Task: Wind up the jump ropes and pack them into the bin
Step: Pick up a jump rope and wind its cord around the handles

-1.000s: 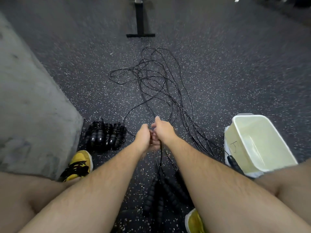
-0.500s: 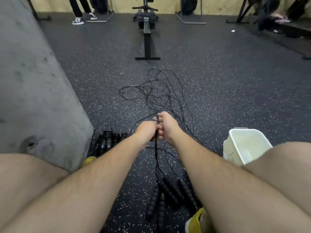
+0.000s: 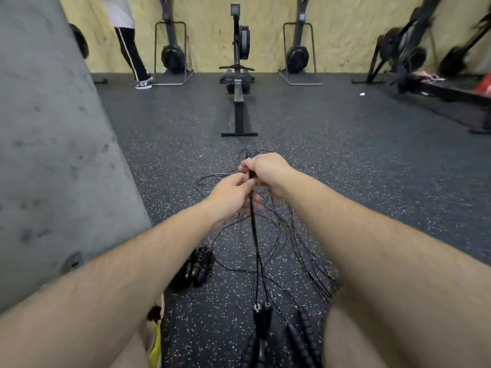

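Note:
Both hands are raised in front of me over a tangle of thin black jump ropes (image 3: 281,235) on the speckled floor. My right hand (image 3: 265,171) grips a doubled black rope (image 3: 255,235) at its top. Just below it, my left hand (image 3: 231,192) pinches the same rope. The rope hangs taut down to its two black handles (image 3: 261,320), which dangle above several other handles (image 3: 303,341) lying on the floor. A bundle of wound ropes (image 3: 196,269) lies at the left. The bin is out of view.
A grey concrete pillar (image 3: 53,155) fills the left. A rowing machine (image 3: 239,83) stands straight ahead, with more machines along the plywood wall. A person (image 3: 130,41) stands at the back left. My bare legs frame the bottom corners, with a yellow shoe (image 3: 155,349) below.
Both hands have lifted the rope higher, so its handles have come off the floor. The view tilted up, the back wall came into sight and the bin left the frame.

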`<action>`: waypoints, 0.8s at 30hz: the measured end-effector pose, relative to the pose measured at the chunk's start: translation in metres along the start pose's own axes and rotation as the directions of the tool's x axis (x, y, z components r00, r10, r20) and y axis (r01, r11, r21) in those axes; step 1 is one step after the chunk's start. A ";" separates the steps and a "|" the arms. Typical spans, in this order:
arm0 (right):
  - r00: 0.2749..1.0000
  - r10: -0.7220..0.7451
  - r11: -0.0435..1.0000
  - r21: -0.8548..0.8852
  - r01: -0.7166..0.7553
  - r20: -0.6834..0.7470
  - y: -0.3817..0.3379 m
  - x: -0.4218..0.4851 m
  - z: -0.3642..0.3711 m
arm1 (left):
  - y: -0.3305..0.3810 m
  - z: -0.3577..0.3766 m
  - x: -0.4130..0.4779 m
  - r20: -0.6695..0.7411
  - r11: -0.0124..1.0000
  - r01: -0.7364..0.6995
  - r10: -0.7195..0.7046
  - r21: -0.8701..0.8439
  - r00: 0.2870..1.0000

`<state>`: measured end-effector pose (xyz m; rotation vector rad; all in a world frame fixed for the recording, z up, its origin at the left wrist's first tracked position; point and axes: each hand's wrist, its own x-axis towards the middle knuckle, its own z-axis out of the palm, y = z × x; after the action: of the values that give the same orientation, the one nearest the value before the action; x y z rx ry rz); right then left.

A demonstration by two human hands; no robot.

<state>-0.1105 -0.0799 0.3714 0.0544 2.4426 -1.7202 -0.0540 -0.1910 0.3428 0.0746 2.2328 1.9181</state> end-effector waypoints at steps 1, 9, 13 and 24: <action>1.000 -0.030 0.999 0.038 0.030 -0.001 -0.006 0.001 -0.003 | 0.009 -0.003 0.003 0.007 1.000 -0.023 0.023 0.016 1.000; 0.990 -0.133 0.983 0.130 0.127 0.038 0.007 0.022 -0.003 | 0.014 -0.026 0.040 0.000 0.986 -0.117 0.118 0.122 0.993; 0.997 -0.072 0.991 0.115 0.074 -0.019 0.010 0.032 -0.004 | 0.008 -0.035 0.056 0.092 0.984 -0.019 0.003 0.174 0.996; 0.997 -0.075 0.933 0.352 0.080 -0.027 -0.008 0.046 -0.001 | 0.005 -0.041 0.074 0.145 0.979 -0.018 -0.012 0.202 0.989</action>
<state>-0.1573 -0.0847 0.3719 0.0101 2.1383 -2.1800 -0.1343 -0.2179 0.3452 0.2403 2.3207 1.6229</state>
